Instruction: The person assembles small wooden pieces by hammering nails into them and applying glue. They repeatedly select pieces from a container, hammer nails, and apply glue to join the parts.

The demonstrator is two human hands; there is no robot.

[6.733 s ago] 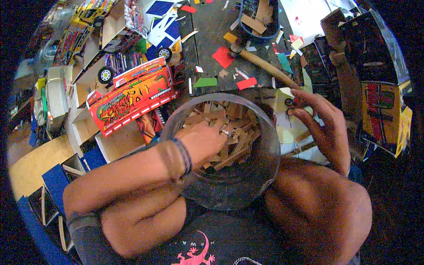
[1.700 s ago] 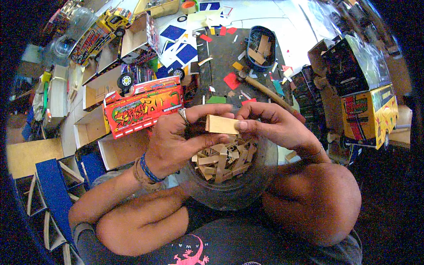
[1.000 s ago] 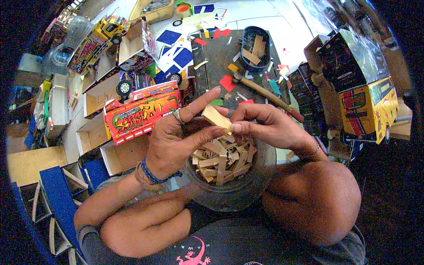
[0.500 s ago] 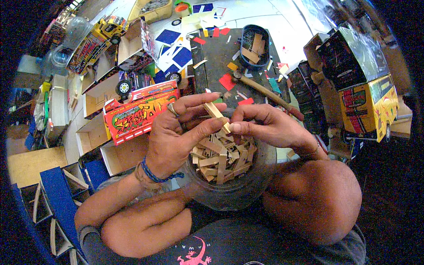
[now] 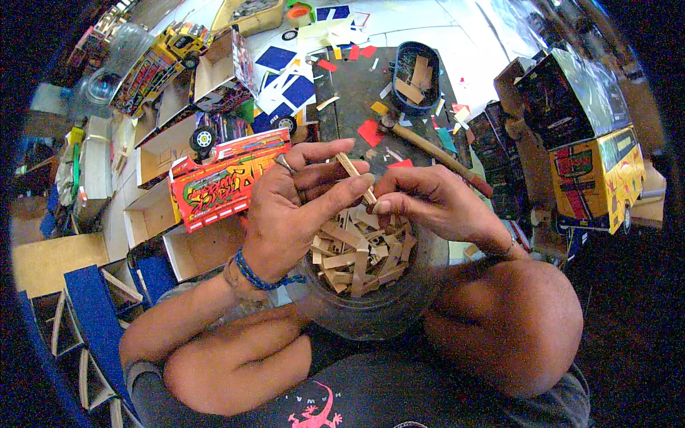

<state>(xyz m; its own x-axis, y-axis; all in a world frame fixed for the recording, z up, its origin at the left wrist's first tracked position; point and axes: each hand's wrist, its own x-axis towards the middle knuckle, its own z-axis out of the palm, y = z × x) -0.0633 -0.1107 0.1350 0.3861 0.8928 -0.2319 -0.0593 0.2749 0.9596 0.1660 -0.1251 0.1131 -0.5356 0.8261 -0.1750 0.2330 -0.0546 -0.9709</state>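
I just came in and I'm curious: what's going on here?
A person is holding what looks like a small stack of flat, light-brown wooden strips. The right hand pinches its lower end; the left hand curls around it. Just below is a round, see-through container with many loose brown wooden pieces inside. Beyond, a wooden-handled hammer lies on a dark, flat board.

Wood strips [image 5: 353,260] in a tub [image 5: 357,324] at centre, hammer [image 5: 437,156] and container [image 5: 417,108] on a board [image 5: 346,75] at upper centre, toy truck [image 5: 158,70] at upper left, toy bus [image 5: 598,178] at right
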